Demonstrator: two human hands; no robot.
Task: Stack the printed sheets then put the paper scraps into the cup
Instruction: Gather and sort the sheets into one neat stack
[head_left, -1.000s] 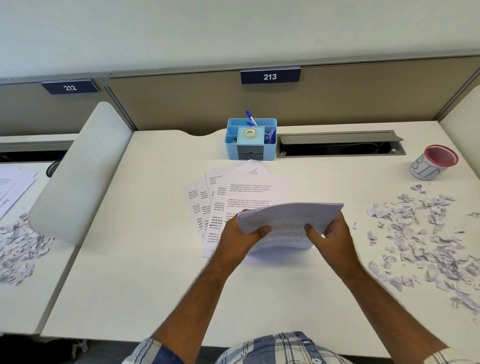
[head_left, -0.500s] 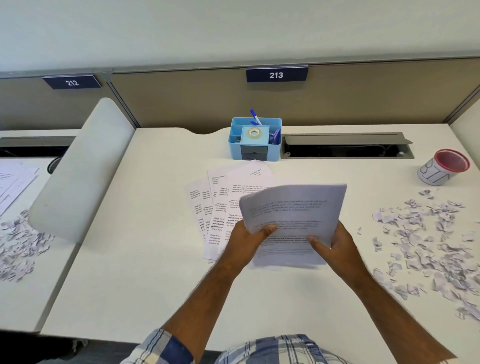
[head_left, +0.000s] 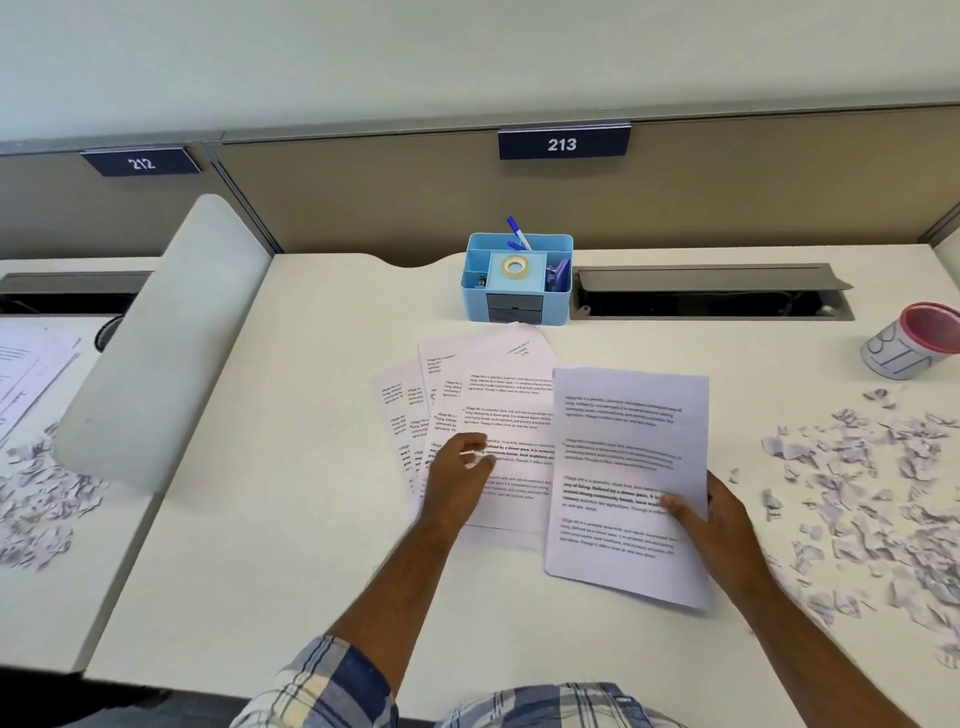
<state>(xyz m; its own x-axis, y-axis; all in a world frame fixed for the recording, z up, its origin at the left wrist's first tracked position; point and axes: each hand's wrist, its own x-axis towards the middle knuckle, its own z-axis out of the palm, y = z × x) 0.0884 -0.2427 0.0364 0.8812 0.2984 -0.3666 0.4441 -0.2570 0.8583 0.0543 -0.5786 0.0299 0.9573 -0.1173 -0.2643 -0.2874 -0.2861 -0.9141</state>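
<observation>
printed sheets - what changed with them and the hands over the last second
The left hand let go of the held sheets and moved left onto the fanned sheets on the desk, fingers blurred. The right hand alone now keeps its grip on the held sheets, which have swung right and opened flat toward the camera. The fanned sheets, paper scraps, cup and blue organizer stayed put.

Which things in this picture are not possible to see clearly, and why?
Head view only:
- Cup: cut off by the right edge; its inside cannot be judged.
- Scraps: the pile runs past the right edge.
- Fanned sheets: partly covered by the left hand and the held sheets.
- Left hand: motion-blurred, so contact is unclear.
- Right hand: fingers hidden under the held sheets.
- Printed text: too small.
</observation>
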